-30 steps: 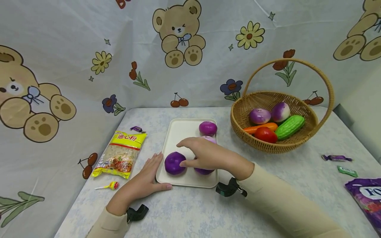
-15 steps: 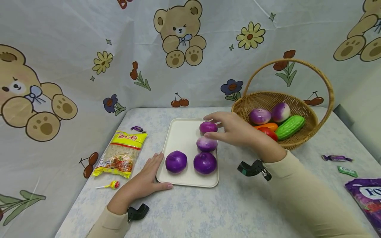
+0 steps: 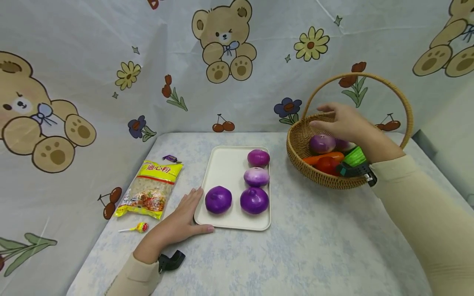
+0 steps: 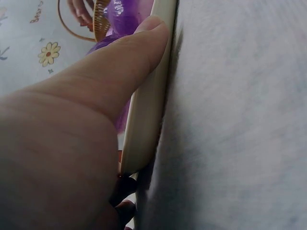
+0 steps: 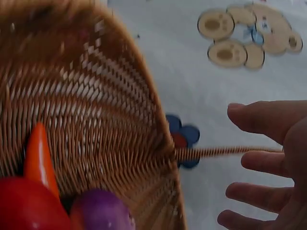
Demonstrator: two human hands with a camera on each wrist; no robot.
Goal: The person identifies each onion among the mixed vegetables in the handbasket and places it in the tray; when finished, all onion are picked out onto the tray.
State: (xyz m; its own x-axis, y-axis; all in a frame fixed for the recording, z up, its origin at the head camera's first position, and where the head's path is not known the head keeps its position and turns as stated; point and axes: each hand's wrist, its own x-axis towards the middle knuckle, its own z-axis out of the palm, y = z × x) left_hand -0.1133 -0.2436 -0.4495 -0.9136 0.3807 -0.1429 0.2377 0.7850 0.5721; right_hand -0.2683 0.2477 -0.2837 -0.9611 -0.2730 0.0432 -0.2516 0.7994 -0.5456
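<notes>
Right hand [image 3: 342, 121] spread, empty, over purple onion [image 3: 323, 144] in basket [image 3: 296, 142]; left hand [image 3: 183, 220] flat against tray [image 3: 226, 164] edge on worktop [image 3: 314, 246]; risk: round onion slipping from loose grab, or sleeve snagging basket handle.

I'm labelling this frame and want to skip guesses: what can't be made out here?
- Head view: the right hand covers the second onion and part of the cucumber in the basket.
- Left wrist view: the left hand fills the frame, hiding most of the tray.
- Right wrist view: blurred; basket contents cut off below.
</notes>
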